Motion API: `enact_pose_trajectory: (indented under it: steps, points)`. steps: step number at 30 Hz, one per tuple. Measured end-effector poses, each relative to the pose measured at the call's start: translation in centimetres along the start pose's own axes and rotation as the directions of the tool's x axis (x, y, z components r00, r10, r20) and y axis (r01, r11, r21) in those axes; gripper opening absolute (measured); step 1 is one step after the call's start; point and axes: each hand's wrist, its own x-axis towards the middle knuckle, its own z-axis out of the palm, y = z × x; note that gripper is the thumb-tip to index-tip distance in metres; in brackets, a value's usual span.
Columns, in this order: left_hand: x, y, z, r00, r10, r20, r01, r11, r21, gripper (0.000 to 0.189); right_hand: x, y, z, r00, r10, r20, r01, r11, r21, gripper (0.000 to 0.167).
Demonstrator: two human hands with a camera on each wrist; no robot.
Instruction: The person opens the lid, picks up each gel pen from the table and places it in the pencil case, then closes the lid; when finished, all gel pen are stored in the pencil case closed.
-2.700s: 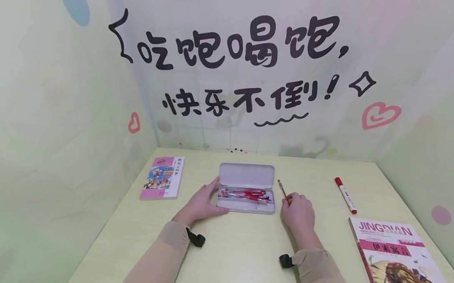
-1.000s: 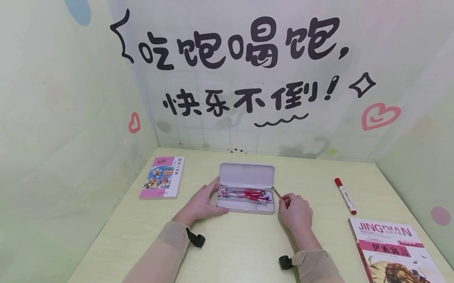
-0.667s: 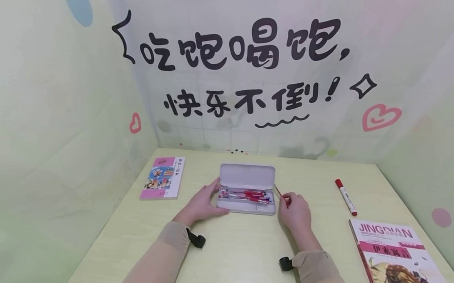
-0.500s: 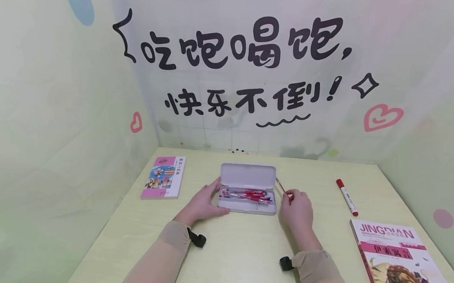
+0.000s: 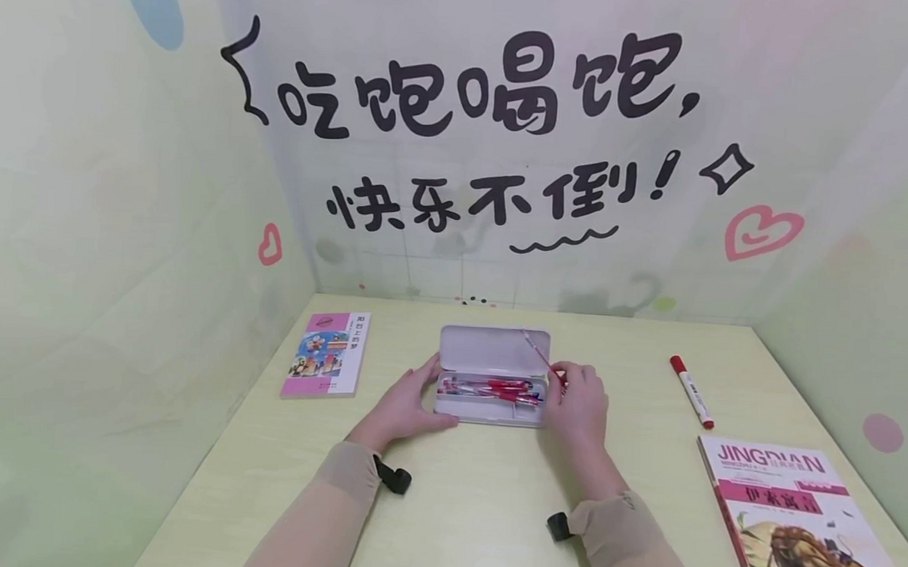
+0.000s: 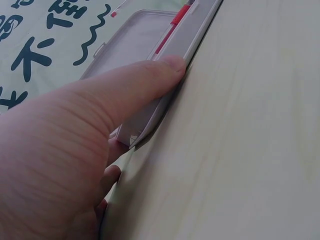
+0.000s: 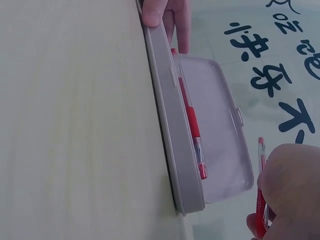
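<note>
A pale metal pencil case [image 5: 474, 411] lies on the table with its lid [image 5: 482, 351] raised at the back. Several red-and-clear pens [image 5: 495, 390] are in its rear compartment. My left hand [image 5: 395, 413] grips the case's left end, thumb along the front rim [image 6: 145, 80] and the other fingers at the side. My right hand [image 5: 579, 409] pinches a red pen [image 5: 537, 351] with a clear barrel at the case's right end. The pen slants up and left, overlapping the lid in the head view; in the right wrist view the pen [image 7: 261, 155] stands beyond the case.
A small pink-and-white book [image 5: 324, 356] lies at the back left. To the right lie a red-capped white marker [image 5: 692, 394] and a larger illustrated book [image 5: 799, 512]. A printed backdrop [image 5: 454, 275] rises behind the table's far edge.
The right hand, earlier beside the case's right edge, has moved left with the pen, whose tip now overlaps the lid. The left hand and case stay in place.
</note>
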Motion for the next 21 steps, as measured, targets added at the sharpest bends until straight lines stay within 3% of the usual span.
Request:
enact_pose_trajectory:
  steps: [7, 14, 21]
  points:
    - [0.0, -0.1, -0.1, 1.000, 0.004, 0.004, -0.004, 1.000, -0.008, 0.134, 0.1, -1.8, 1.3, 0.985, -0.124, 0.123, 0.136, 0.986, -0.092, 0.019]
    - [0.0, -0.3, 0.0, 1.000, 0.000, 0.011, 0.001, 1.000, -0.026, 0.134, 0.1, -3.1, 2.7, 0.945, -0.259, 0.199, 0.289, 0.947, -0.140, 0.006]
    - [0.2, -0.6, 0.2, 1.000, 0.023, 0.001, -0.023, 1.000, -0.008, 0.135, 0.1, -3.8, 3.3, 0.910, -0.287, 0.299, 0.353, 0.915, -0.197, 0.007]
